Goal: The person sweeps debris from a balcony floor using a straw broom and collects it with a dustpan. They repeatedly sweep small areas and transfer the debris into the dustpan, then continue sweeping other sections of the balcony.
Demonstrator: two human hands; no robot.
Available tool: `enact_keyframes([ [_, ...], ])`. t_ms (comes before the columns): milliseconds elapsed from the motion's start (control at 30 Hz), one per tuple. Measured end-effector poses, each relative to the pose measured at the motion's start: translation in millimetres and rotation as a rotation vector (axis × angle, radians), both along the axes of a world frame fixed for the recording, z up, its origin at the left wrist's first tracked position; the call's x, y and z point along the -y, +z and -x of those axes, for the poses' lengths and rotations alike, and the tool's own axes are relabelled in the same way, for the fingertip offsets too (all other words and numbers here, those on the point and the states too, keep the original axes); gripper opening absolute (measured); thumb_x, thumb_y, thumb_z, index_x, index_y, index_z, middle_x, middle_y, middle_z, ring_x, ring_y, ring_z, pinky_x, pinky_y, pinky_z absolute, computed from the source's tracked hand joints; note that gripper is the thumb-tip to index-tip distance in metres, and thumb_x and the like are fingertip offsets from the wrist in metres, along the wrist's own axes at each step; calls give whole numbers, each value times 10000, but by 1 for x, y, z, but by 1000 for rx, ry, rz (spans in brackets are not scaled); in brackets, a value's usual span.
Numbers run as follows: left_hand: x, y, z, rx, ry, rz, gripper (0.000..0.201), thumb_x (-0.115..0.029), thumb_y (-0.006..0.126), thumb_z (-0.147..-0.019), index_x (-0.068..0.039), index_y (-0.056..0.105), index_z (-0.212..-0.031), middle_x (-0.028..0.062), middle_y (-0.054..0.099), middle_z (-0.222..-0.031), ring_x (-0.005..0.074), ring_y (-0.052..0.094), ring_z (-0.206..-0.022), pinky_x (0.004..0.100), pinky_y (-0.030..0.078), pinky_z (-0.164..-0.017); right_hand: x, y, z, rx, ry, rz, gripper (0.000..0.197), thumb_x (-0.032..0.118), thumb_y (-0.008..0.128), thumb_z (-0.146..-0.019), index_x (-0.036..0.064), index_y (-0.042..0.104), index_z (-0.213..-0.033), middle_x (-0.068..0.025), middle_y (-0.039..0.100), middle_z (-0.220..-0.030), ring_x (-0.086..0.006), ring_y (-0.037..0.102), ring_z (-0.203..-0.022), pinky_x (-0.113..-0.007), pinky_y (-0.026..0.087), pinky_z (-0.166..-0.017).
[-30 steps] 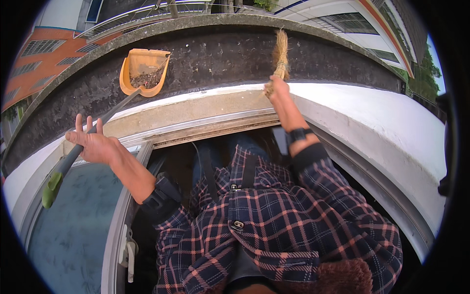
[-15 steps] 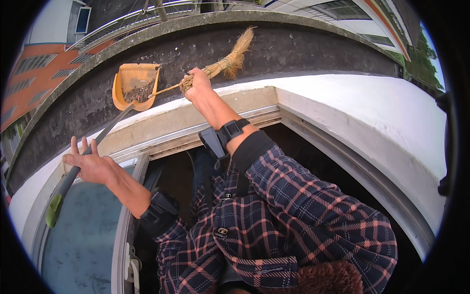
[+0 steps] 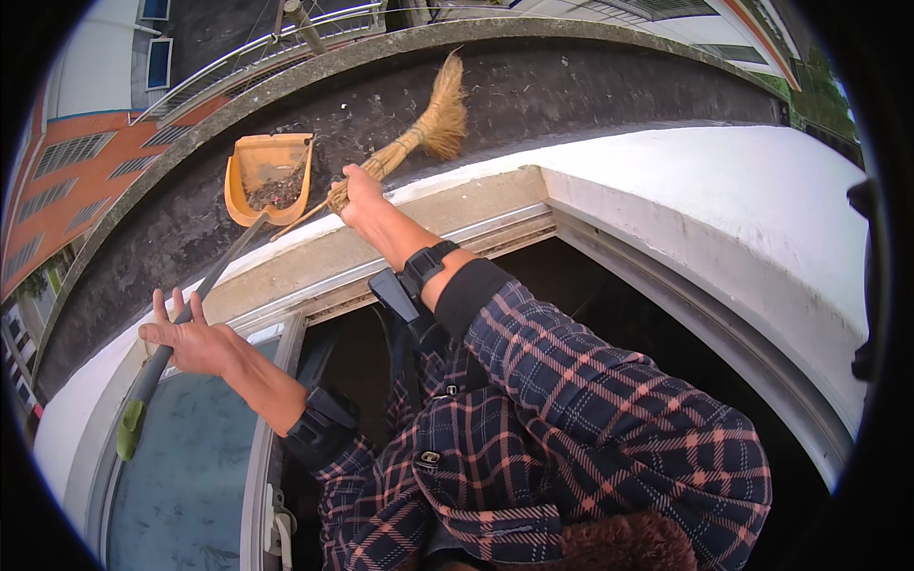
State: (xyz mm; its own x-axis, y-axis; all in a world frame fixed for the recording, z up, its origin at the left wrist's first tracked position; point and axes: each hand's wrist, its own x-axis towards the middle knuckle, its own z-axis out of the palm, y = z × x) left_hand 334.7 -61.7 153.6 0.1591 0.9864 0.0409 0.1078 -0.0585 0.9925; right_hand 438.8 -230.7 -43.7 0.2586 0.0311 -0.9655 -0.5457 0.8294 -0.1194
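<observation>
My right hand is closed round the bound grip of a short straw broom. Its frayed bristle end points up and away to the right, and its thin tail reaches back toward the dustpan. The yellow dustpan lies on the dark ledge at left with brown debris in it. From it a long grey handle with a green end runs down to my left hand. The thumb of that hand lies across the handle while its fingers are stretched out, so the hold looks loose.
A white sill and a metal window track lie between me and the dark ledge. The frosted window pane stands at lower left. Beyond the ledge's raised concrete rim are railings and an orange building.
My right hand and the broom have moved left and slightly nearer, closer to the dustpan. The whole view has shifted a little; my left hand keeps its place on the handle.
</observation>
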Motion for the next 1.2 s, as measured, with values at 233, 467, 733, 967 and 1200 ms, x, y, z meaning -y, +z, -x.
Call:
enact_keyframes([
  [233, -5, -8, 2, 13, -29, 7, 764, -556, 516, -933, 71, 300, -1312, 256, 599, -1174, 376, 647, -1004, 419, 618, -720, -10, 24, 1, 54, -8, 287, 299, 139, 622, -846, -34, 517, -1066, -143, 603, -825, -264, 606, -576, -394, 513, -521],
  [467, -4, -15, 6, 13, -44, 32, 753, -536, 524, -937, 71, 300, -1322, 243, 607, -1167, 375, 648, -998, 428, 617, -729, 16, 3, 29, 53, 95, 90, 295, 86, 600, -854, -12, 472, -1101, -133, 537, -881, -261, 593, -662, -413, 514, -499],
  [733, -5, -10, 3, 69, -23, 85, 652, -488, 505, -966, 48, 378, -1314, 221, 617, -1170, 400, 623, -1042, 448, 604, -760, 129, 2, 10, 11, 271, 181, 291, 96, 620, -796, 7, 512, -1052, -156, 571, -868, -343, 618, -674, -491, 573, -639],
  [967, -11, -24, 3, 141, -9, 109, 532, -433, 512, -969, 77, 510, -1116, 194, 651, -1092, 344, 622, -1018, 419, 589, -722, 248, 86, 37, 267, 471, 10, 103, 80, 568, -844, 47, 472, -859, -46, 506, -585, -174, 527, -469, -300, 468, -400],
  [1200, -15, -74, -8, 251, 91, 301, 341, -298, 507, -936, 27, 610, -958, 110, 658, -927, 162, 547, -739, 320, 458, -541, 318, 219, 251, 446, 975, 256, 226, 71, 612, -845, 68, 495, -1038, -8, 505, -690, -110, 514, -508, -244, 432, -421],
])
